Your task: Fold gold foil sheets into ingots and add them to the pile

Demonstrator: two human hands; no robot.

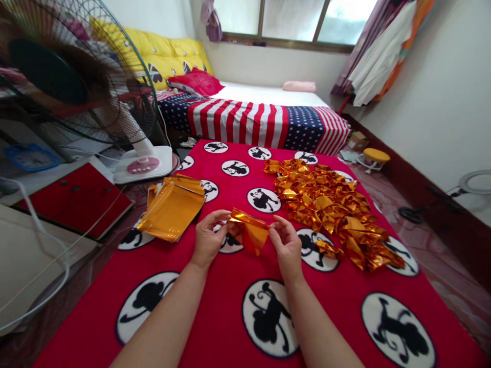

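Between my hands a sheet of shiny gold foil paper (255,232) is stretched, its upper edge folded over and a pointed flap hanging below. My left hand (209,237) pinches its left end with thumb and fingers. At the other end, my right hand (286,243) grips the corner the same way. To the left of my left hand lies a stack of flat gold foil sheets (172,209). A large heap of folded gold foil pieces (322,197) spreads out to the right, and one small folded piece (329,250) lies close to my right hand.
A red cloth with monkey circles (215,317) covers the surface under my hands. On the left stands a fan (143,166) beside a red panel (76,199). Behind is a bed with a stars-and-stripes cover (245,120). A yellow stool (376,155) stands at the right.
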